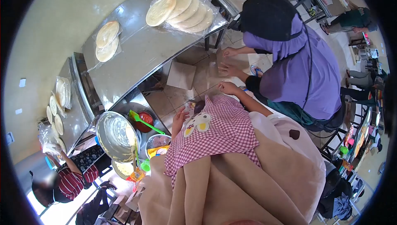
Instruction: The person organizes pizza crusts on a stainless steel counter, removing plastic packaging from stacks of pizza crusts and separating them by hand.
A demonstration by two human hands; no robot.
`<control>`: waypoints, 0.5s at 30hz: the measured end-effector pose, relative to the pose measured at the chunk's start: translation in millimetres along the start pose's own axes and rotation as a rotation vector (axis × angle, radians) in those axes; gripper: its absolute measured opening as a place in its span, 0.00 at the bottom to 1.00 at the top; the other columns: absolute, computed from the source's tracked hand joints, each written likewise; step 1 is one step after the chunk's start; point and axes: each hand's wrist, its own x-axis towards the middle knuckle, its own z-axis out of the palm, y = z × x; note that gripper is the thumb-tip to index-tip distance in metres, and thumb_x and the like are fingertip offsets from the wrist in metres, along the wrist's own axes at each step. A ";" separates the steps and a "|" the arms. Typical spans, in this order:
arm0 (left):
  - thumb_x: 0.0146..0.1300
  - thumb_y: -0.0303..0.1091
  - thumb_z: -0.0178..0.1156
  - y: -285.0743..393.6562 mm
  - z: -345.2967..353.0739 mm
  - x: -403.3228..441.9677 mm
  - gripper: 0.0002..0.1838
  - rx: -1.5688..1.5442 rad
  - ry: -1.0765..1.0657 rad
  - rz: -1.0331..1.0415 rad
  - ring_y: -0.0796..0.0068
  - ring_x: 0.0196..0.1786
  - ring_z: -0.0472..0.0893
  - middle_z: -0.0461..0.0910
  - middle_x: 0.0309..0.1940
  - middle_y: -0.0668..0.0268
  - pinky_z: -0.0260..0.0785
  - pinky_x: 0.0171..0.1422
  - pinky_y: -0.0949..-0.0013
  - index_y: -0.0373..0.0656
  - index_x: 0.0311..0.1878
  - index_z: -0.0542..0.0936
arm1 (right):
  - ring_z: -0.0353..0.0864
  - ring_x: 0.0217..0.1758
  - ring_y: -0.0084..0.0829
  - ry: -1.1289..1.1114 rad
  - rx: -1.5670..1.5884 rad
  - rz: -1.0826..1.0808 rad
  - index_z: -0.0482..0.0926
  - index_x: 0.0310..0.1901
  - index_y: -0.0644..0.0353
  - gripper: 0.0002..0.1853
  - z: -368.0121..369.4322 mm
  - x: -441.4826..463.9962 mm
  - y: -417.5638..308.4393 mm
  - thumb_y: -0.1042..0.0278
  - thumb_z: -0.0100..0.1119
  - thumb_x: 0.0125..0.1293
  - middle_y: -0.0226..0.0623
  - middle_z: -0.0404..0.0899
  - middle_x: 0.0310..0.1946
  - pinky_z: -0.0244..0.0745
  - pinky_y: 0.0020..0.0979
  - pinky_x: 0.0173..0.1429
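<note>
My left hand (179,120) is beside the edge of the pink-and-white gingham apron (223,130) on my front, with its fingers apart and nothing visible in them. Across the apron, my right hand (228,88) has its fingers loosely curled, and I see nothing in it. A small dark object (199,107) lies between the two hands, too unclear to name. Close to my left side stand a large metal bowl (118,136) smeared with a pale mixture, a bowl of red sauce (144,121) and a green spatula (145,122) lying across the containers.
A steel table (136,47) holds flat round breads (188,12) in plastic bags. Facing me, a person in purple (306,72) crouches with both hands low. A cardboard box (181,75) sits on the tiled floor. Another person in stripes (74,181) works at a far-left table.
</note>
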 end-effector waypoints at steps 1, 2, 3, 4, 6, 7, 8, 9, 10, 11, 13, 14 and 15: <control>0.66 0.36 0.46 -0.6 4.0 1.4 0.22 0.038 -0.005 0.014 0.75 0.42 0.78 0.80 0.44 0.60 0.66 0.45 0.77 0.42 0.62 0.67 | 0.80 0.40 0.36 -0.028 0.030 0.035 0.77 0.44 0.56 0.15 1.9 -5.6 5.3 0.61 0.57 0.56 0.42 0.81 0.36 0.73 0.33 0.46; 0.66 0.36 0.46 -0.6 7.8 3.0 0.22 0.077 -0.012 0.030 0.74 0.42 0.78 0.79 0.44 0.60 0.67 0.46 0.76 0.41 0.62 0.67 | 0.80 0.41 0.35 -0.063 0.027 0.017 0.77 0.44 0.56 0.15 1.8 -9.9 10.6 0.61 0.57 0.56 0.42 0.81 0.37 0.73 0.32 0.46; 0.66 0.36 0.46 2.6 12.5 3.2 0.22 0.104 -0.017 0.046 0.74 0.42 0.78 0.79 0.44 0.59 0.67 0.46 0.75 0.41 0.62 0.67 | 0.80 0.42 0.35 -0.094 0.022 -0.002 0.77 0.44 0.56 0.16 -1.1 -14.4 13.9 0.61 0.57 0.55 0.41 0.81 0.37 0.73 0.32 0.46; 0.66 0.35 0.46 6.4 17.1 3.6 0.22 0.131 -0.024 0.064 0.73 0.42 0.78 0.79 0.44 0.59 0.68 0.47 0.74 0.40 0.62 0.67 | 0.80 0.42 0.34 -0.124 0.015 -0.021 0.78 0.44 0.56 0.16 -4.9 -18.4 17.1 0.60 0.58 0.55 0.41 0.81 0.38 0.73 0.31 0.47; 0.68 0.36 0.45 10.5 23.8 8.1 0.21 0.177 -0.052 0.090 0.73 0.42 0.78 0.78 0.44 0.60 0.69 0.47 0.74 0.42 0.63 0.66 | 0.80 0.42 0.33 -0.074 0.014 -0.001 0.78 0.44 0.56 0.16 -4.5 -19.8 28.1 0.60 0.58 0.55 0.40 0.81 0.38 0.73 0.31 0.46; 0.69 0.37 0.45 9.7 23.7 12.0 0.21 0.194 -0.072 0.096 0.74 0.42 0.78 0.78 0.43 0.61 0.70 0.46 0.74 0.44 0.64 0.65 | 0.80 0.42 0.33 -0.060 0.017 -0.010 0.78 0.44 0.56 0.16 -2.6 -17.3 35.0 0.60 0.58 0.55 0.39 0.81 0.38 0.73 0.31 0.46; 0.70 0.38 0.45 7.3 22.9 13.7 0.21 0.211 -0.090 0.098 0.75 0.42 0.78 0.77 0.43 0.63 0.71 0.45 0.74 0.47 0.64 0.64 | 0.80 0.41 0.33 -0.051 0.020 -0.019 0.78 0.44 0.57 0.16 0.4 -15.9 42.4 0.60 0.58 0.55 0.39 0.81 0.38 0.73 0.31 0.46; 0.70 0.38 0.45 8.8 24.0 13.6 0.21 0.234 -0.093 0.100 0.75 0.42 0.78 0.77 0.42 0.63 0.71 0.45 0.75 0.46 0.64 0.64 | 0.80 0.40 0.34 -0.012 0.051 -0.063 0.78 0.44 0.57 0.16 -2.1 -18.5 38.7 0.61 0.58 0.55 0.41 0.81 0.37 0.73 0.31 0.45; 0.70 0.38 0.45 10.7 25.8 14.7 0.21 0.257 -0.096 0.103 0.76 0.42 0.78 0.77 0.42 0.63 0.71 0.45 0.75 0.45 0.64 0.64 | 0.80 0.39 0.34 -0.009 0.047 -0.054 0.78 0.44 0.57 0.16 -5.5 -21.2 35.3 0.61 0.57 0.55 0.41 0.80 0.36 0.73 0.31 0.45; 0.70 0.38 0.45 11.5 28.3 14.6 0.21 0.279 -0.100 0.106 0.77 0.41 0.78 0.77 0.41 0.63 0.71 0.44 0.76 0.45 0.64 0.64 | 0.80 0.39 0.34 -0.005 0.042 -0.044 0.78 0.44 0.57 0.16 -9.7 -24.2 32.2 0.61 0.57 0.55 0.41 0.80 0.36 0.73 0.31 0.45; 0.69 0.37 0.46 8.4 33.0 13.9 0.21 0.203 -0.087 0.102 0.73 0.42 0.77 0.78 0.42 0.61 0.70 0.47 0.73 0.40 0.62 0.66 | 0.79 0.39 0.34 -0.004 0.031 -0.039 0.78 0.44 0.57 0.16 -13.0 -22.3 37.0 0.61 0.57 0.55 0.41 0.80 0.35 0.73 0.31 0.44; 0.68 0.37 0.46 6.1 34.7 12.6 0.21 0.165 -0.079 0.099 0.72 0.42 0.76 0.79 0.42 0.59 0.69 0.49 0.72 0.38 0.60 0.68 | 0.79 0.39 0.34 -0.008 0.024 -0.042 0.78 0.44 0.57 0.16 -13.5 -21.2 39.0 0.61 0.57 0.55 0.41 0.80 0.35 0.72 0.31 0.44; 0.68 0.37 0.46 4.3 36.6 11.7 0.21 0.151 -0.071 0.097 0.72 0.42 0.76 0.79 0.42 0.59 0.69 0.49 0.72 0.37 0.60 0.68 | 0.79 0.39 0.34 -0.012 0.017 -0.046 0.78 0.44 0.57 0.16 -14.5 -20.6 41.3 0.61 0.57 0.55 0.41 0.80 0.35 0.72 0.31 0.44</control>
